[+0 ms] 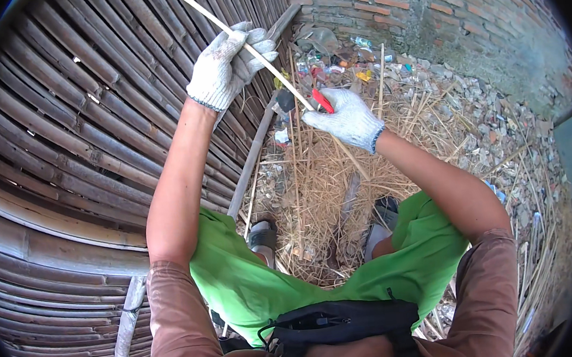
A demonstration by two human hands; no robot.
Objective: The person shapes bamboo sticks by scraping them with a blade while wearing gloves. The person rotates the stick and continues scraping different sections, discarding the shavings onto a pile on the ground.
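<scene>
A long, pale bamboo strip (280, 75) runs slantwise from the top edge, past both hands, toward the straw-covered ground. My left hand (227, 68), in a white knit glove, grips it higher up, the fingers partly curled beside it. Lower down, my right hand (343, 118), gloved the same way, is closed round the strip. A small red tool (322, 100) sticks out between the right thumb and fingers, against the strip. Its working end is hidden, so I cannot tell its exact kind.
A wall of dark bamboo poles (74, 95) stands close on the left. A brick wall (379, 0) closes off the back. Bamboo shavings (328, 188) cover the ground between my feet, with rubble and litter (337, 65) beyond. A loose stick (381, 78) stands behind my right hand.
</scene>
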